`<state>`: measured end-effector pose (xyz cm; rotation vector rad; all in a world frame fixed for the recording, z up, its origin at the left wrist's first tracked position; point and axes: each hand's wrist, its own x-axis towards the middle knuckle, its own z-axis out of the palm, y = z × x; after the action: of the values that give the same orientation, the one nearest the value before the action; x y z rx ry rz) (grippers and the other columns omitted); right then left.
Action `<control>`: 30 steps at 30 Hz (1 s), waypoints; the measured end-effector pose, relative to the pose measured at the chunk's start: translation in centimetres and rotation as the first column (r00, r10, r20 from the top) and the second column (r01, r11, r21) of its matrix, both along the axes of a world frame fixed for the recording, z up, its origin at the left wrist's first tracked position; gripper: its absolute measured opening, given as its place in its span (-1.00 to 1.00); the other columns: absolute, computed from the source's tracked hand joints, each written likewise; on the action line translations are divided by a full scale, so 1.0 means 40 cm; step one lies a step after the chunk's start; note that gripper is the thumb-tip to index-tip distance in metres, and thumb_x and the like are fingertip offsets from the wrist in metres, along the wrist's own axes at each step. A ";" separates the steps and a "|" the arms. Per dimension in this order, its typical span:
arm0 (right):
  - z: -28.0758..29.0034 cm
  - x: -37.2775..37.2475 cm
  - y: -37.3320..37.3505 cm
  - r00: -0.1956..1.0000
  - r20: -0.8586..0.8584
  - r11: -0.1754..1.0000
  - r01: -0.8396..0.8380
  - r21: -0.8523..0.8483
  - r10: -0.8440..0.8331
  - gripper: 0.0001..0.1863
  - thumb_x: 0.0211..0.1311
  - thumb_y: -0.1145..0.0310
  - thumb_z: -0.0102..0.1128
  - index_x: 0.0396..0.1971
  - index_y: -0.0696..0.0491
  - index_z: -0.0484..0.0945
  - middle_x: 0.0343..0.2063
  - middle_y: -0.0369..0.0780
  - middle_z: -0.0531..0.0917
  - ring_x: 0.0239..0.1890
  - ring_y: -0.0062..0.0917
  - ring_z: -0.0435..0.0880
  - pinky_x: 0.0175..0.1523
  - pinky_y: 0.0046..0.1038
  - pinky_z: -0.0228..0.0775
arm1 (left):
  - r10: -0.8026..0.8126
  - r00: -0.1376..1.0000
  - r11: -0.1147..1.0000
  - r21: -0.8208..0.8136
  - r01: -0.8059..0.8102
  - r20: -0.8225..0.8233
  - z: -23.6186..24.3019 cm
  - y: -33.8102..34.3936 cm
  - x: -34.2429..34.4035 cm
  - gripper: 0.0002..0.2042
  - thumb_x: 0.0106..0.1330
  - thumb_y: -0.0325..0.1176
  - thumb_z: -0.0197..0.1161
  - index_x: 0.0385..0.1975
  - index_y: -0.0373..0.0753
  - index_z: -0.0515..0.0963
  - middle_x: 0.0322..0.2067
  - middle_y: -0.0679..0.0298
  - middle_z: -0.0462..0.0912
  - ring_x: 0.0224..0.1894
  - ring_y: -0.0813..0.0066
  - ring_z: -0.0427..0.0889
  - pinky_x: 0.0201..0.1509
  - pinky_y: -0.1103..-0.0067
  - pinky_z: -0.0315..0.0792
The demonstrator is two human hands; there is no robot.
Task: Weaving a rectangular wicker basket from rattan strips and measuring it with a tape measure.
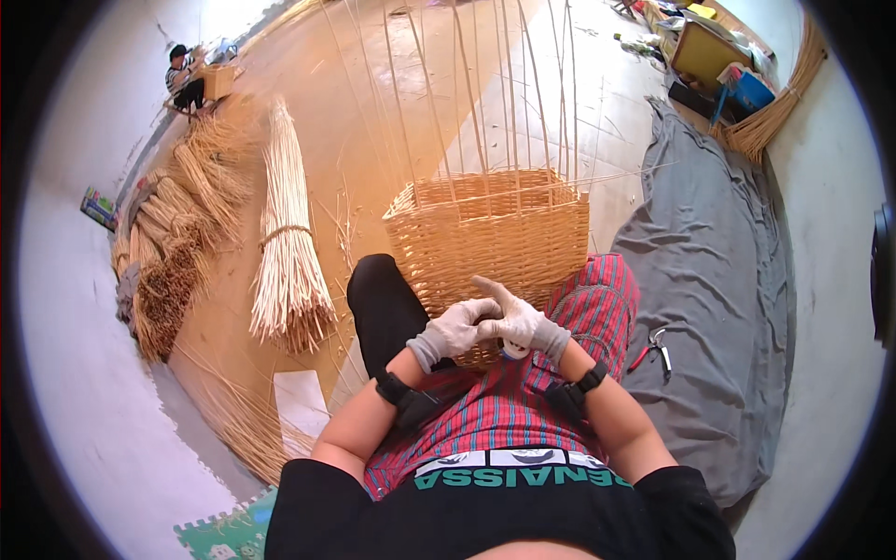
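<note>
Both my hands wear light grey work gloves and meet in front of my lap. My left hand (455, 329) pinches the glove fingers of my right hand (516, 322), whose index finger points up-left. Neither hand holds a tool or a rod. Right behind them a half-woven wicker basket (495, 233) leans against my knees, with several long upright stakes rising from its rim. A red striped cloth (523, 392) covers my lap.
A tied bundle of pale willow rods (287, 252) lies to the left, with darker bundles (177, 233) beyond. A grey cloth (719, 280) with red-handled pliers (653, 350) lies to the right. Another person (187, 75) sits far left. Boxes (709, 47) are at top right.
</note>
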<state>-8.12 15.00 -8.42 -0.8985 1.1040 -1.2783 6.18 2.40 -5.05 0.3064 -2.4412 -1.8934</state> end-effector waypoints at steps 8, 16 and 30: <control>0.031 -0.058 0.073 0.999 -0.030 0.992 0.044 0.120 -0.041 -0.43 0.36 0.22 0.31 0.30 0.11 0.43 -0.12 -0.20 0.68 -0.16 -0.60 0.60 -0.04 -0.53 0.48 | 0.138 0.964 0.953 0.235 -0.192 0.228 0.112 -0.111 0.021 -0.80 0.47 -0.20 0.23 -0.16 -0.20 0.57 -0.43 0.40 0.58 -0.44 0.66 0.56 -0.38 0.66 0.52; -0.095 -0.064 0.002 0.799 -0.055 0.792 0.602 0.104 -0.599 -0.75 0.51 0.27 0.14 -0.24 0.17 0.62 -0.47 -0.29 0.67 -0.44 -0.62 0.60 -0.28 -0.50 0.48 | 0.188 0.906 0.811 -0.580 0.074 0.379 0.030 -0.082 -0.063 -0.73 0.26 -0.16 0.32 -0.18 -0.19 0.68 -0.19 0.02 0.73 -0.09 0.03 0.71 0.01 0.26 0.56; -0.230 -0.051 -0.192 0.823 0.034 0.816 0.554 0.167 -0.566 -0.70 0.51 0.25 0.12 -0.05 0.19 0.59 -0.28 -0.20 0.74 -0.27 -0.53 0.70 -0.14 -0.47 0.55 | 0.293 0.570 0.729 -0.565 0.386 0.767 -0.358 -0.008 0.003 -0.69 0.34 -0.19 0.19 -0.04 -0.14 0.74 0.02 0.06 0.71 0.08 0.10 0.71 0.07 0.28 0.59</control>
<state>-10.17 7.31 -17.63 -0.4004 1.4406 -1.6665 6.29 2.09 -19.35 1.3433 -3.5123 -0.6397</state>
